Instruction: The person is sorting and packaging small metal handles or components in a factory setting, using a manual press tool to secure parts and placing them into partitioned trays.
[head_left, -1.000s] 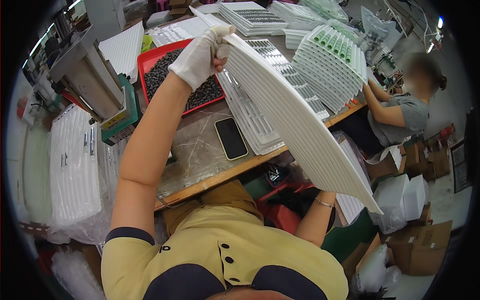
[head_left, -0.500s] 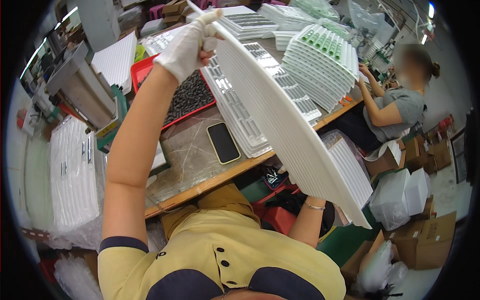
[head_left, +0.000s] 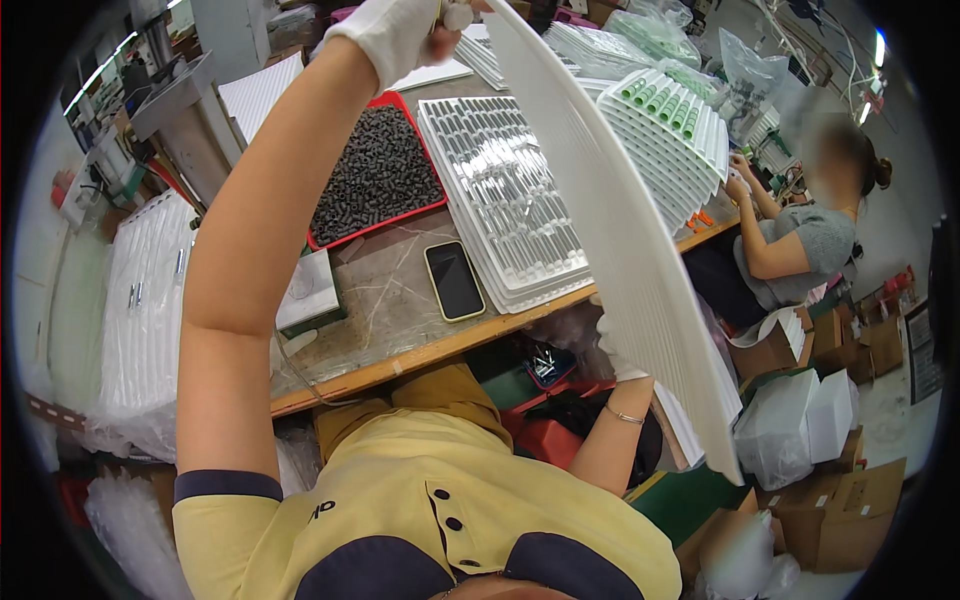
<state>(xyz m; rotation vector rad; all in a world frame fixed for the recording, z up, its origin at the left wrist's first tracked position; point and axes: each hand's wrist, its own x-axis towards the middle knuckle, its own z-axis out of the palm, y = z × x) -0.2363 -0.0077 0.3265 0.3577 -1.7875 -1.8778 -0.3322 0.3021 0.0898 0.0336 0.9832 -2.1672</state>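
A large white ridged plastic tray (head_left: pixel 620 230) is tilted up on its edge in front of me, slanting from the far side of the table down past the front edge. My left hand (head_left: pixel 400 38), in a white glove, grips its upper far end. Lower down, my gloved right hand (head_left: pixel 614 345) is closed on the tray's left edge, its fingers partly hidden. Under the raised tray, a stack of white trays (head_left: pixel 468 255) lies on the table, the top one filled with rows of shiny metal tubes (head_left: pixel 515 180).
Left of the stack are a red bin (head_left: pixel 380 229) of small dark cylindrical pieces, a phone (head_left: pixel 455 281) and a small white box (head_left: pixel 308 290). Stacked trays with green tubes (head_left: pixel 660 100) stand at right, near a seated co-worker (head_left: pixel 795 235). Cardboard boxes (head_left: pixel 850 515) are at lower right.
The raised tray has swung to the right and stands more steeply, uncovering the tube-filled tray and more of the red bin. My left hand has moved up and slightly right.
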